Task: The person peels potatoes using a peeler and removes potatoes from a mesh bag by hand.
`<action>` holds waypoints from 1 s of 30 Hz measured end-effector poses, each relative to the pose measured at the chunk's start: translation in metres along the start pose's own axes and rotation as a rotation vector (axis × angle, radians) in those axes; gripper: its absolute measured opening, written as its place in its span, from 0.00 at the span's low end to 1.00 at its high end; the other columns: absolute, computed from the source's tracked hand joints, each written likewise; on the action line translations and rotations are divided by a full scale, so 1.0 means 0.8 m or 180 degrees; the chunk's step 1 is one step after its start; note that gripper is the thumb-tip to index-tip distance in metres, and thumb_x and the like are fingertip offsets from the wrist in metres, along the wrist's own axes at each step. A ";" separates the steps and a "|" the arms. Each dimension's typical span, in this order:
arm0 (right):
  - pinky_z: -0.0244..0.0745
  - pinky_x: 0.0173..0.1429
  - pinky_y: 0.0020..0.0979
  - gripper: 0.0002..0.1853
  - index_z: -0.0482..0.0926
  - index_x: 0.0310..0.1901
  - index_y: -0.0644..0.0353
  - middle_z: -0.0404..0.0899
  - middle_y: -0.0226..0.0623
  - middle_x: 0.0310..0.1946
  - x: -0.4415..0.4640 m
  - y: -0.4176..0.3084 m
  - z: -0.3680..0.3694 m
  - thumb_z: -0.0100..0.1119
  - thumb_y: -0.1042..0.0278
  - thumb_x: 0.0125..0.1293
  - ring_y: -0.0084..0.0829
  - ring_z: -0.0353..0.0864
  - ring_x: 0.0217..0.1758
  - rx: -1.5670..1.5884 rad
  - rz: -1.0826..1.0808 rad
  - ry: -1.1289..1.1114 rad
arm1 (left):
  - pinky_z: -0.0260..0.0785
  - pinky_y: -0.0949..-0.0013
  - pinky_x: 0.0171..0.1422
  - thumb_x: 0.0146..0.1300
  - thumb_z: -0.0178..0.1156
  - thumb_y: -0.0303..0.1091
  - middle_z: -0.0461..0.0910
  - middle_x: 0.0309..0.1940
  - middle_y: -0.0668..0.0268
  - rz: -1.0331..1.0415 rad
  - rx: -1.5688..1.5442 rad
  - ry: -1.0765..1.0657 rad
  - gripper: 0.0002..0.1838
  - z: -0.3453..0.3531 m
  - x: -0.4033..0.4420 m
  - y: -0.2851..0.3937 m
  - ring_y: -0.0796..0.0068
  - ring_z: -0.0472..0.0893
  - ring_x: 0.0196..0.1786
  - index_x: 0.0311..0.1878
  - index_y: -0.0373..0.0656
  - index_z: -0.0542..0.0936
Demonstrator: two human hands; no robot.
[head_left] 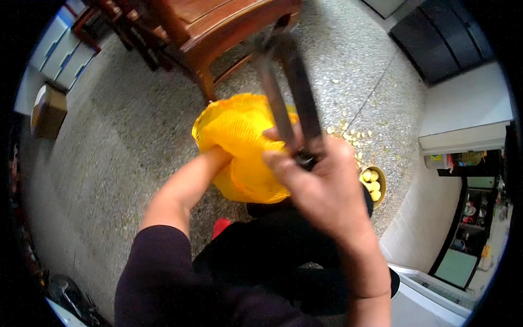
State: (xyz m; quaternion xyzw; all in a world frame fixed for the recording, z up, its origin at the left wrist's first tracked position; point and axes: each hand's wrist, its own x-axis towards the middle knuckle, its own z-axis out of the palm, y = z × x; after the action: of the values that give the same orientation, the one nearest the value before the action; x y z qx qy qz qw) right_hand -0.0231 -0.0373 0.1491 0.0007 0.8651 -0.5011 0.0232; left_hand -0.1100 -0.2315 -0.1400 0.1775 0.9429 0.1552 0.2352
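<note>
Yellow bag [250, 169] covers left fingers; right fingers [283, 167] grip dark tool [303, 87].

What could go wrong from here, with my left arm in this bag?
The long dark tool in your right hand looks close to the yellow mesh bag, which hides your left hand, so it might hit unseen fingers or snag the mesh. Also, the small basket of pale round pieces sits by your right leg; shifting that leg could tip it.
</note>
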 end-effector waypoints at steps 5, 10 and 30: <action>0.74 0.47 0.40 0.13 0.79 0.43 0.65 0.80 0.52 0.37 0.004 0.045 0.018 0.60 0.77 0.54 0.51 0.79 0.42 0.0658 0.0392 0.0116 | 0.62 0.63 0.64 0.62 0.57 0.42 0.76 0.54 0.61 -0.0416 0.0164 -0.0002 0.22 0.044 0.039 -0.037 0.62 0.73 0.57 0.57 0.43 0.74; 0.74 0.42 0.25 0.14 0.82 0.47 0.61 0.82 0.35 0.34 0.017 0.097 0.030 0.62 0.76 0.58 0.21 0.78 0.34 0.1025 0.1122 0.0083 | 0.63 0.63 0.64 0.62 0.58 0.42 0.76 0.53 0.61 -0.0566 0.0118 0.0005 0.22 0.061 0.054 -0.059 0.62 0.73 0.57 0.57 0.43 0.75; 0.75 0.46 0.29 0.19 0.74 0.53 0.68 0.79 0.38 0.38 -0.020 0.018 0.146 0.61 0.74 0.60 0.31 0.81 0.39 0.2216 -0.0731 -0.1006 | 0.64 0.63 0.63 0.60 0.61 0.40 0.77 0.52 0.64 -0.0353 -0.1381 0.0029 0.22 -0.064 -0.243 -0.069 0.64 0.74 0.56 0.56 0.42 0.75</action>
State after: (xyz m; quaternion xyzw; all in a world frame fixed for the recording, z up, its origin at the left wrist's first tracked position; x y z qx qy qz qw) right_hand -0.0023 -0.1310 0.0795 -0.1653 0.6238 -0.7576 0.0983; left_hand 0.0109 -0.3707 -0.0420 0.0699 0.8968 0.3420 0.2718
